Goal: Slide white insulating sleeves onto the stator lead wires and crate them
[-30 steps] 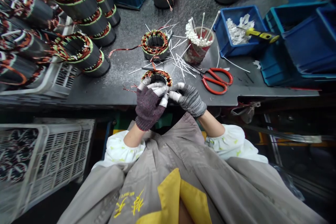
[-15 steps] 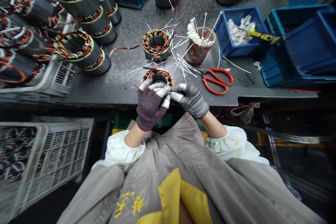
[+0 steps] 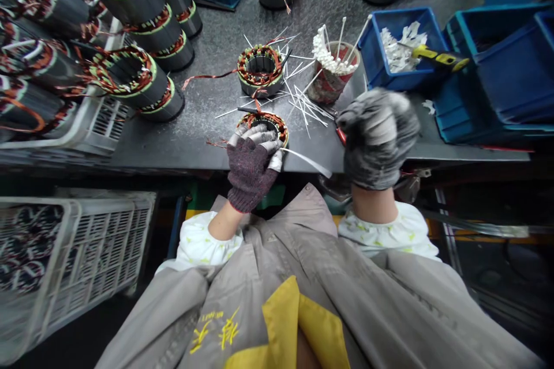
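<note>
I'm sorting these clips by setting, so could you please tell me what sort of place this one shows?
Most likely a motor-assembly workshop. Wound stators with copper coils are stacked along the bench, blue parts bins stand beside them, and the gloved left hand rests on a stator among loose white ties.

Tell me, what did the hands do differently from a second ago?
The right hand left the left hand and swung up and out to the right, so it now covers the red scissors. A white strip now sticks out from the left hand's fingers. The left hand stayed on the small copper-wound stator at the table edge.
</note>
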Action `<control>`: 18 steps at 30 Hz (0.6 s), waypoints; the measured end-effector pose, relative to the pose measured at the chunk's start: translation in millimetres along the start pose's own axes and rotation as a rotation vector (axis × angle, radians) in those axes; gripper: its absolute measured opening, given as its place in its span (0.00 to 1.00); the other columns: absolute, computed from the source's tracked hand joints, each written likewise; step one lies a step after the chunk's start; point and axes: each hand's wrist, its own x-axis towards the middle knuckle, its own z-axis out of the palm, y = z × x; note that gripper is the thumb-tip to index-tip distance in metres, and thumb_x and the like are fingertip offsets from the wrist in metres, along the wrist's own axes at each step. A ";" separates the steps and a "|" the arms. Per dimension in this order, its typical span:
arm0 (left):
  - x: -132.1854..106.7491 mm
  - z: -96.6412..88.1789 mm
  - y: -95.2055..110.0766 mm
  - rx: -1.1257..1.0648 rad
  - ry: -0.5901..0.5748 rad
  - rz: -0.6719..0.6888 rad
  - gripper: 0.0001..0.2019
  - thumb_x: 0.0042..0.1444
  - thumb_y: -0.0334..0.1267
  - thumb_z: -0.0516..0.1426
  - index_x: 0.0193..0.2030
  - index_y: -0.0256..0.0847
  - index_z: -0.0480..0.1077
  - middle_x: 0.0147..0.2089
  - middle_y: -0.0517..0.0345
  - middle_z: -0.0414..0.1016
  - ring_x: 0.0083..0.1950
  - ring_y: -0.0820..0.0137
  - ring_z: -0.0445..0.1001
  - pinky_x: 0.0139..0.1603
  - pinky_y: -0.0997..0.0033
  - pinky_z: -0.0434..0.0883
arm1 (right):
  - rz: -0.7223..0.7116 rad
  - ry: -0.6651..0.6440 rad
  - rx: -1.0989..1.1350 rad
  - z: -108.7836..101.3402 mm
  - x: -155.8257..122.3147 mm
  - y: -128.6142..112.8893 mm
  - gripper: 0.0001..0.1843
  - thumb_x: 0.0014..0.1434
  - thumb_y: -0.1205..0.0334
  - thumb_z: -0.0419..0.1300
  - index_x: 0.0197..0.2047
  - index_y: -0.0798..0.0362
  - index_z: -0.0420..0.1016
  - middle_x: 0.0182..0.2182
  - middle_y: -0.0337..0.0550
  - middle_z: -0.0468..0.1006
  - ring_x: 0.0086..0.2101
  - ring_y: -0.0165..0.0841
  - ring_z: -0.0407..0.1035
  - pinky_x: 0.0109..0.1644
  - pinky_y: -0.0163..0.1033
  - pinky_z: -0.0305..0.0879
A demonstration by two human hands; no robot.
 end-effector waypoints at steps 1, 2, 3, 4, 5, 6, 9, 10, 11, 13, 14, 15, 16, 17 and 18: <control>-0.4 -0.1 0.2 -0.012 0.004 0.006 0.09 0.67 0.41 0.58 0.50 0.46 0.76 0.57 0.53 0.82 0.68 0.57 0.75 0.75 0.43 0.60 | -0.009 -0.018 -0.008 -4.6 3.3 0.4 0.17 0.73 0.44 0.55 0.38 0.43 0.78 0.32 0.40 0.78 0.34 0.37 0.76 0.42 0.47 0.76; -0.9 0.0 0.1 -0.020 0.006 0.007 0.10 0.67 0.41 0.58 0.52 0.46 0.76 0.58 0.52 0.81 0.68 0.56 0.74 0.75 0.42 0.59 | -0.027 -0.100 -0.064 -8.6 5.5 2.7 0.16 0.73 0.46 0.57 0.39 0.44 0.79 0.33 0.40 0.79 0.35 0.38 0.77 0.43 0.47 0.76; -1.4 0.6 -0.3 -0.020 0.009 0.005 0.12 0.66 0.42 0.59 0.54 0.45 0.75 0.60 0.51 0.80 0.69 0.55 0.73 0.76 0.42 0.58 | -0.051 -0.239 -0.149 -11.6 6.4 6.7 0.15 0.72 0.48 0.58 0.40 0.44 0.81 0.34 0.42 0.80 0.37 0.39 0.77 0.45 0.49 0.76; -1.9 1.7 -1.0 -0.013 0.010 0.001 0.13 0.66 0.43 0.59 0.55 0.45 0.74 0.61 0.51 0.80 0.69 0.55 0.73 0.76 0.42 0.58 | -0.083 -0.399 -0.237 -13.4 5.9 11.9 0.13 0.71 0.48 0.60 0.42 0.45 0.83 0.37 0.44 0.82 0.39 0.41 0.77 0.47 0.50 0.75; -2.5 3.4 -1.9 -0.002 0.009 0.000 0.14 0.66 0.44 0.59 0.56 0.45 0.74 0.62 0.50 0.79 0.69 0.54 0.72 0.76 0.41 0.58 | -0.118 -0.540 -0.309 -13.6 4.4 17.8 0.13 0.69 0.48 0.62 0.45 0.44 0.84 0.40 0.46 0.83 0.40 0.42 0.77 0.48 0.51 0.74; -3.0 5.5 -3.0 0.010 0.014 0.003 0.14 0.65 0.44 0.59 0.54 0.45 0.74 0.62 0.51 0.79 0.69 0.54 0.73 0.76 0.41 0.58 | -0.151 -0.638 -0.353 -12.2 2.1 24.1 0.13 0.68 0.47 0.64 0.47 0.44 0.85 0.43 0.46 0.83 0.41 0.42 0.76 0.49 0.51 0.73; -4.6 13.8 -5.8 0.037 0.027 0.003 0.10 0.64 0.44 0.58 0.47 0.46 0.75 0.60 0.51 0.81 0.67 0.53 0.74 0.75 0.38 0.59 | -0.221 -0.743 -0.375 2.6 -4.8 40.2 0.14 0.66 0.46 0.66 0.48 0.42 0.86 0.43 0.45 0.84 0.40 0.41 0.75 0.52 0.52 0.71; -5.1 16.6 -6.3 0.042 0.029 -0.007 0.08 0.63 0.44 0.58 0.45 0.46 0.75 0.59 0.51 0.81 0.67 0.53 0.74 0.76 0.37 0.58 | -0.249 -0.715 -0.385 10.6 -5.7 44.0 0.14 0.66 0.46 0.65 0.47 0.42 0.86 0.42 0.45 0.85 0.40 0.41 0.75 0.53 0.53 0.71; -5.7 19.1 -6.5 0.047 0.031 -0.020 0.07 0.63 0.44 0.58 0.43 0.46 0.74 0.57 0.51 0.82 0.67 0.53 0.74 0.76 0.37 0.58 | -0.275 -0.678 -0.404 19.6 -5.6 47.0 0.15 0.67 0.45 0.64 0.47 0.43 0.86 0.42 0.45 0.85 0.41 0.42 0.75 0.54 0.54 0.70; -6.9 22.7 -5.9 0.059 0.032 -0.043 0.06 0.63 0.43 0.57 0.39 0.46 0.73 0.54 0.50 0.82 0.65 0.53 0.75 0.76 0.37 0.58 | -0.301 -0.611 -0.447 37.7 -2.3 50.3 0.17 0.69 0.46 0.61 0.48 0.46 0.86 0.44 0.47 0.85 0.42 0.43 0.76 0.55 0.55 0.71; -7.6 23.4 -5.4 0.071 0.032 -0.051 0.07 0.64 0.43 0.57 0.38 0.45 0.73 0.52 0.49 0.83 0.64 0.52 0.76 0.75 0.36 0.59 | -0.294 -0.589 -0.460 45.2 0.2 50.9 0.18 0.70 0.47 0.59 0.48 0.47 0.86 0.44 0.48 0.85 0.43 0.43 0.76 0.55 0.54 0.71; -8.5 23.0 -4.8 0.088 0.032 -0.054 0.08 0.65 0.43 0.56 0.39 0.44 0.74 0.51 0.48 0.83 0.64 0.52 0.77 0.74 0.35 0.60 | -0.270 -0.578 -0.462 50.6 2.7 50.7 0.18 0.71 0.48 0.57 0.47 0.48 0.86 0.44 0.49 0.85 0.43 0.43 0.76 0.56 0.54 0.72; -9.6 21.4 -4.6 0.104 0.029 -0.043 0.09 0.65 0.43 0.56 0.40 0.43 0.74 0.51 0.47 0.83 0.63 0.52 0.77 0.73 0.35 0.61 | -0.236 -0.576 -0.445 53.3 4.8 49.9 0.19 0.72 0.49 0.56 0.46 0.49 0.86 0.44 0.49 0.85 0.44 0.43 0.77 0.57 0.53 0.72; -11.0 18.4 -4.8 0.117 0.026 -0.016 0.09 0.66 0.43 0.56 0.42 0.42 0.75 0.52 0.47 0.83 0.63 0.52 0.77 0.73 0.36 0.62 | -0.196 -0.575 -0.410 53.3 6.0 48.4 0.19 0.73 0.49 0.55 0.46 0.48 0.85 0.44 0.48 0.85 0.45 0.43 0.77 0.58 0.53 0.72; -12.7 14.0 -5.8 0.126 0.020 0.026 0.09 0.66 0.42 0.56 0.45 0.42 0.75 0.54 0.47 0.82 0.65 0.52 0.77 0.73 0.37 0.62 | -0.150 -0.568 -0.361 50.8 6.1 46.2 0.18 0.73 0.49 0.55 0.47 0.47 0.85 0.45 0.47 0.85 0.47 0.43 0.77 0.59 0.52 0.73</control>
